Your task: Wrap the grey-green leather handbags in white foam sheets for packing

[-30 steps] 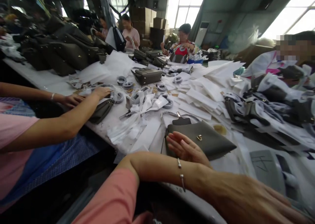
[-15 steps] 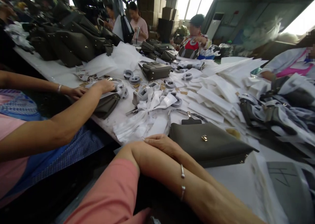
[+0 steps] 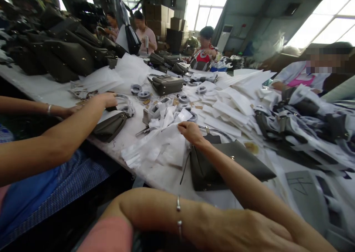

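Observation:
My right hand [image 3: 191,132] reaches over the table with thumb and fingers pinched at the edge of a thin white wrapping sheet [image 3: 172,148] in a loose pile. Beneath my right forearm lies a dark olive handbag [image 3: 235,163] with a gold clasp, its handle partly wrapped. A thin dark strap hangs at its left side. My left hand [image 3: 249,228], with a silver bangle on its wrist, is low in the view beside my right forearm. Its fingers are mostly hidden, so what they touch cannot be made out.
At left a co-worker's arms [image 3: 69,122] reach over another olive bag [image 3: 109,126]. Rolled straps [image 3: 144,95] and white sheets [image 3: 230,108] cover the middle. Bags pile up at the left [image 3: 69,56] and right [image 3: 294,126]. A grey marked panel [image 3: 305,196] lies at lower right.
My right hand has moved up and forward to the white sheets and pinched one. My left arm has dropped lower. The view has turned slightly to the right.

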`<state>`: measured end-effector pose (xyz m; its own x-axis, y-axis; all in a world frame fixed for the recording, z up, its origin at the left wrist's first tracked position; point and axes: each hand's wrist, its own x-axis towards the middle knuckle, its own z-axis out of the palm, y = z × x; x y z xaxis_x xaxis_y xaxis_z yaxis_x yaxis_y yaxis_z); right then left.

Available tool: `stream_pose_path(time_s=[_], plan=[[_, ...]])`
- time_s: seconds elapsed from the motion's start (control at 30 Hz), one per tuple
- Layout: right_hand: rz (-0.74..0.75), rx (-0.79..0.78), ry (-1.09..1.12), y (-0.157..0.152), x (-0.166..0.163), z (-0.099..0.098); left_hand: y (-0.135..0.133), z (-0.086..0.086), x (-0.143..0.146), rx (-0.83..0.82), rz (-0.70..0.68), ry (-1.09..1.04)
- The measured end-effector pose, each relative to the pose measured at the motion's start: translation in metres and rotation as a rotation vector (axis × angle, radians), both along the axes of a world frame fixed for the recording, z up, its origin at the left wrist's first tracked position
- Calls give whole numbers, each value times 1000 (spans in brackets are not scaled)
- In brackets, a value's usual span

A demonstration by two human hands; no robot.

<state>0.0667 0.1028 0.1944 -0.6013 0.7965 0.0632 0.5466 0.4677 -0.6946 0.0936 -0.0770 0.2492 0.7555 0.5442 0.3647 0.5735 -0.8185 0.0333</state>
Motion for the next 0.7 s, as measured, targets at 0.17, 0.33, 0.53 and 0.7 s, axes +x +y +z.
stream_pose_path(time_s=[0.17, 0.33, 0.53, 0.7], plan=[[4, 58, -28, 22, 19, 11, 0, -28, -16, 74, -220, -269], [-51, 187, -218, 37, 135, 44, 4, -88, -35, -50, 222, -445], [-324, -17, -356, 26, 270, 13, 30, -117, -29, -78, 401, -453], [-348, -90, -195, -17, 297, -7, 39, -112, -28, -195, 418, -430]])
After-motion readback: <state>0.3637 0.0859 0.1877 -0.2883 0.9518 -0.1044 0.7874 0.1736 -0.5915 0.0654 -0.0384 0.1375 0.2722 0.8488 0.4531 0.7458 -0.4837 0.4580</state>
